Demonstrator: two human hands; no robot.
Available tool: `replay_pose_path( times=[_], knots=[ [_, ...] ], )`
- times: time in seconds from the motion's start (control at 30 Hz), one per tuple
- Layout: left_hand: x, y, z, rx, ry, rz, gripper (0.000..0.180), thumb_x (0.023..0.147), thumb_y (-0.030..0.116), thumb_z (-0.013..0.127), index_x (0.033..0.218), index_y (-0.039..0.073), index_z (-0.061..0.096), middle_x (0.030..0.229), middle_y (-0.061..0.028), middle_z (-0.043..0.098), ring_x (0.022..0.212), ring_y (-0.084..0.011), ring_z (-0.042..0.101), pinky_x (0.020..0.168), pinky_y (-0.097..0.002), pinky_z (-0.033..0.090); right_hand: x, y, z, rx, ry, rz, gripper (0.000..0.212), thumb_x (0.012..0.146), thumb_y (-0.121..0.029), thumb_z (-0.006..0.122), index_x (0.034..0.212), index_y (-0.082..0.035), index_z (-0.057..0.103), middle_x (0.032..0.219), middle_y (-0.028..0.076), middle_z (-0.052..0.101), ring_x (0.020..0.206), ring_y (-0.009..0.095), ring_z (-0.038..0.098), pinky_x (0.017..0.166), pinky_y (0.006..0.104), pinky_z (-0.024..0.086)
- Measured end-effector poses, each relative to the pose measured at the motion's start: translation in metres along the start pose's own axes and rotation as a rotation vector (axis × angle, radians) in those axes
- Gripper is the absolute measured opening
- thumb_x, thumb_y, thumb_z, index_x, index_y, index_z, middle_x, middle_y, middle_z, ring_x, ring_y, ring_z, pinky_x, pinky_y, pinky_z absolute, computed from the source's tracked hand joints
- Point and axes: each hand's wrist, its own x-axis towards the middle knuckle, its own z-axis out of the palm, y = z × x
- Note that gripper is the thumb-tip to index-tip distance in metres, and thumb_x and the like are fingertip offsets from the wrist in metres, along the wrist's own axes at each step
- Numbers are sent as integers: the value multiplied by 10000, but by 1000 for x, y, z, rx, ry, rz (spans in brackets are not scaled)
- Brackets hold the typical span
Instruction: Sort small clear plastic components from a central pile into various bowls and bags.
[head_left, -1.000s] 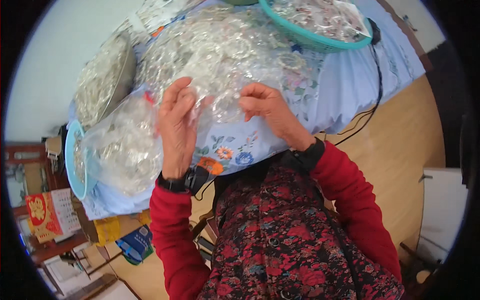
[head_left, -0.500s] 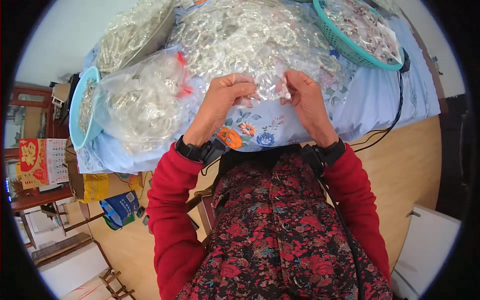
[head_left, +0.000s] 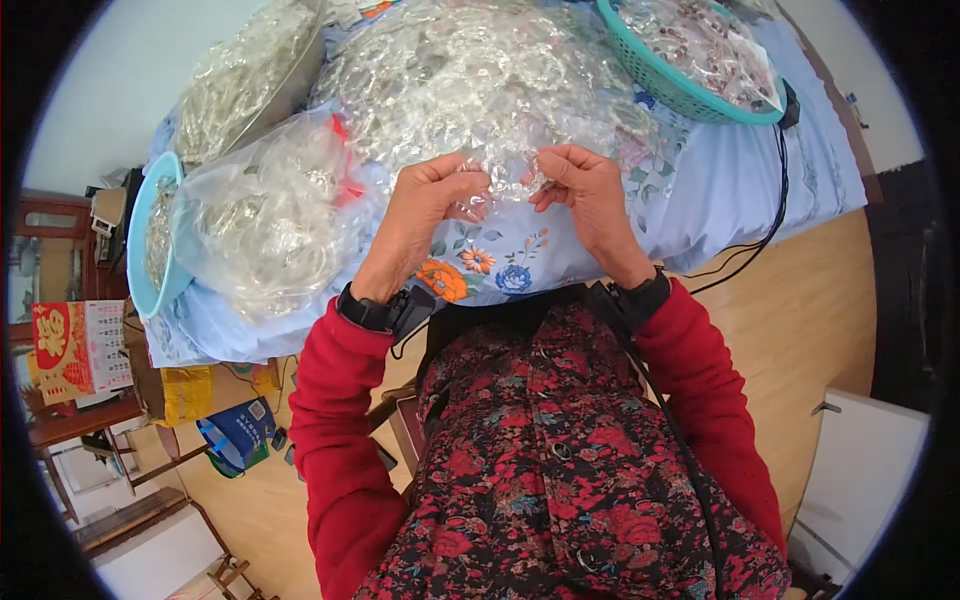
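Between my two hands, at the front of a large heap of clear plastic packets, a small clear plastic bag is stretched out. My left hand pinches its left side between thumb and fingers. On the other side, my right hand is closed on the bag's right edge, with fingers curled. Whatever lies inside the bag is too small and shiny to make out. Beneath both wrists spreads a light blue cloth with printed flowers.
Left of the heap lies a big clear bag of packets with a red edge, beside a light blue basin. Another full container stands behind it. A teal basket of packets sits at the far right, near black cables.
The view has shifted slightly, so the table's things sit a bit further left. Both hands keep hold of the small bag, and the right fingers look more curled.
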Motion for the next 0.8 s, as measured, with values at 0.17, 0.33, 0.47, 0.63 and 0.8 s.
replay_pose_path(
  times=[0.17,0.33,0.47,0.63,0.8],
  knots=[
    [-2,2,4,37,87,36,168,821,133,616,933,13,649,813,-18,642,715,-84,594,615,-222,466,-3,-8,8,7,77,2,283,897,-198,550,1051,39,574,883,129,647,656,173,620,600,279,507],
    [-3,22,-16,-126,176,108,132,821,138,608,891,31,637,808,-14,635,681,-90,583,602,-231,455,-10,-11,12,132,64,10,302,922,-229,519,1064,33,563,882,136,645,657,175,622,608,277,514],
    [5,57,-54,-180,320,234,139,836,146,586,889,23,623,804,-16,627,684,-95,579,596,-232,442,-11,-2,6,85,22,37,306,939,-248,499,1055,27,562,872,135,646,652,169,621,606,267,515],
    [43,123,-129,-378,400,595,179,869,136,527,925,-22,591,893,-70,614,789,-140,595,642,-248,467,-9,-2,11,32,-17,48,304,945,-255,493,1033,28,561,861,131,646,645,159,618,594,253,511],
    [57,106,-137,-378,403,669,248,846,91,548,1033,-72,533,973,-125,593,832,-186,602,740,-268,497,-4,-3,9,19,-26,65,295,945,-249,493,1017,28,565,846,122,645,640,153,616,587,250,510]
  ],
)
